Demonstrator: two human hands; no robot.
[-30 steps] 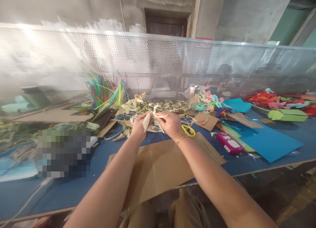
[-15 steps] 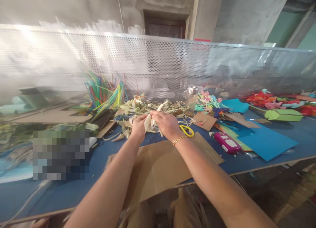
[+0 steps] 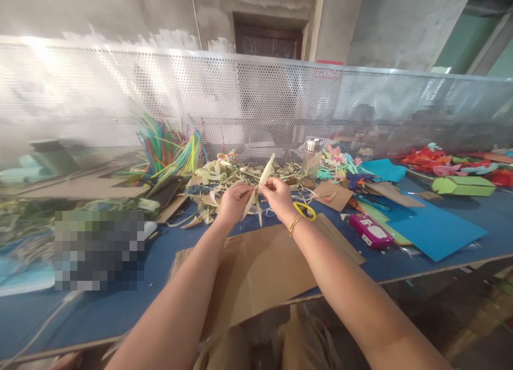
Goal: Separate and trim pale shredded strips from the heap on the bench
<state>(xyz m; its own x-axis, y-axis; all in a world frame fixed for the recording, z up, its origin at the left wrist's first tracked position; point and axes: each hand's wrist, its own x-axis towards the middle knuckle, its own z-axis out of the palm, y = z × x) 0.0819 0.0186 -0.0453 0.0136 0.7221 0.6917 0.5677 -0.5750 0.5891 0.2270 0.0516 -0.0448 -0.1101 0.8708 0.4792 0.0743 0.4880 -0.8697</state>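
Note:
My left hand (image 3: 235, 199) and my right hand (image 3: 277, 196) meet over the middle of the table, fingertips pinched on a pale husk-like strip (image 3: 266, 170). One pointed end of the strip rises above the fingers; other ends hang down between the hands. A gold bracelet (image 3: 295, 225) circles my right wrist. Behind both hands lies a tangled heap of pale, dry strips (image 3: 208, 175). Flat brown cardboard (image 3: 260, 268) lies below them, near the table's front edge.
Yellow-handled scissors (image 3: 306, 211), a purple pack (image 3: 371, 231) and blue sheets (image 3: 436, 226) lie to the right. A clear bottle (image 3: 312, 156) stands behind. Colourful stems (image 3: 168, 151) and a perforated metal screen (image 3: 176, 92) are at the back. Greenish material (image 3: 100, 207) is left.
My hands have moved slightly apart, the right one shifting right. The pale strip now stands more upright, with its lower ends spread and more visible.

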